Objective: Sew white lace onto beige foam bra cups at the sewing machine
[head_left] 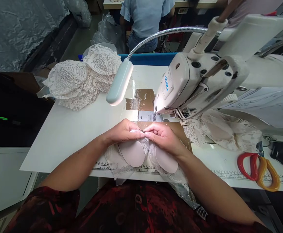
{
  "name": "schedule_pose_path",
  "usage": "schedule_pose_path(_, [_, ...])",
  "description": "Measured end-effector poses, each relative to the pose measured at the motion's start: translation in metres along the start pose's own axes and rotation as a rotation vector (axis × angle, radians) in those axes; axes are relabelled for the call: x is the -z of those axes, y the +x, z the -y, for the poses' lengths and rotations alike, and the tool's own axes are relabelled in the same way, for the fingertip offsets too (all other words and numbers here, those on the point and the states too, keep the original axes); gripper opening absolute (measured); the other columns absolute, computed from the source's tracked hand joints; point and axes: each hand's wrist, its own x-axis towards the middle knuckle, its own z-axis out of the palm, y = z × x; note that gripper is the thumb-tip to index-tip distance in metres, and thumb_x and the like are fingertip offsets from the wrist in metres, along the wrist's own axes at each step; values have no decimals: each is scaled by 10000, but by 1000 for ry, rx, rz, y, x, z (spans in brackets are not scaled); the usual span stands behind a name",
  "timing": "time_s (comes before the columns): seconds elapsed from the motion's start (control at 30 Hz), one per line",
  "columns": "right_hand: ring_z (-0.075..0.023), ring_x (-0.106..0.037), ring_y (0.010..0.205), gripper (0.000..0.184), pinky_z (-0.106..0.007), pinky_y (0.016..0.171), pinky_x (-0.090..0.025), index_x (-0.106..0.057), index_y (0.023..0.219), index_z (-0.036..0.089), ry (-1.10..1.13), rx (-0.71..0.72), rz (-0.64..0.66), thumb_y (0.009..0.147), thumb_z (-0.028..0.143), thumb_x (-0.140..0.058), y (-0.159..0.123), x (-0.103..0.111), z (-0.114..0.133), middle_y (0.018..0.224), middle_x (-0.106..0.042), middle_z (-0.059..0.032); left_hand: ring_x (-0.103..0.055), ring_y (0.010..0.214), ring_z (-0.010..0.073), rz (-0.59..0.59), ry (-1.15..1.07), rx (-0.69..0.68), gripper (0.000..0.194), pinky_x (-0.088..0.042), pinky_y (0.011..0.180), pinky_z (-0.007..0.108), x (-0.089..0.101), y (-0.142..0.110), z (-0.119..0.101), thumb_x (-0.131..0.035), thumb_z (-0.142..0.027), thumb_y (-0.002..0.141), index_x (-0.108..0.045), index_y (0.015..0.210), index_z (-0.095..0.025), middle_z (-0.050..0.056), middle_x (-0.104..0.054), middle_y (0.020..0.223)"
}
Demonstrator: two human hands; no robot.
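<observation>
A pale pink lace bra with two smooth padded cups lies at the table's front edge, its lace trim hanging over the side. My left hand pinches its upper middle edge from the left. From the right, my right hand pinches the same spot, the fingertips of both hands almost meeting. A small dark bit shows between the fingertips, too small to name. Just beyond my hands is the needle area of a white sewing machine, with a metal plate set in the table.
Stacked lace pieces lie at the back left. A gooseneck lamp hangs over the table. More lace fabric is under the machine arm, near red and orange scissors. A person sits beyond the table.
</observation>
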Motion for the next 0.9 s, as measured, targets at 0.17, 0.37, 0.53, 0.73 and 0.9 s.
schedule_pose_path(0.17, [-160,-622,755,284,-308,697,-505,-606,953,188,125,-79,-27,740,360,-681,1,-3,-6,831,-653,-25,-469,608,98,27,37,-8,277,-366,563,215,-1,2,-2,-667,-384,763,-700,747,-109,1,-566,640])
schedule_pose_path(0.37, [-157,-567,737,186,-281,642,-438,-651,843,177,-189,-95,41,806,354,-608,-1,6,-1,795,-637,-26,-531,731,124,284,271,-77,270,-399,613,203,23,-9,-10,-672,-320,757,-670,960,-142,24,-616,850])
schedule_pose_path(0.53, [-136,-530,663,263,-264,598,-396,-637,758,167,-191,-117,329,850,397,-549,-3,11,7,721,-607,-13,-563,779,138,172,257,-43,354,-418,631,205,48,-23,-12,-664,-346,783,-620,1073,-148,55,-635,954])
schedule_pose_path(0.73, [-161,-554,792,285,-283,697,-434,-618,950,184,-82,-87,80,810,432,-604,1,-5,1,877,-624,-26,-585,867,160,48,257,-144,354,-452,716,241,26,-18,-10,-671,-310,776,-612,1093,-164,59,-648,1014])
schedule_pose_path(0.9, [-121,-460,634,211,-260,585,-372,-614,777,172,-157,-33,25,808,380,-608,1,-7,-3,678,-535,20,-583,862,150,-37,253,-180,270,-447,734,239,10,-12,-9,-677,-290,766,-635,1001,-163,41,-651,963])
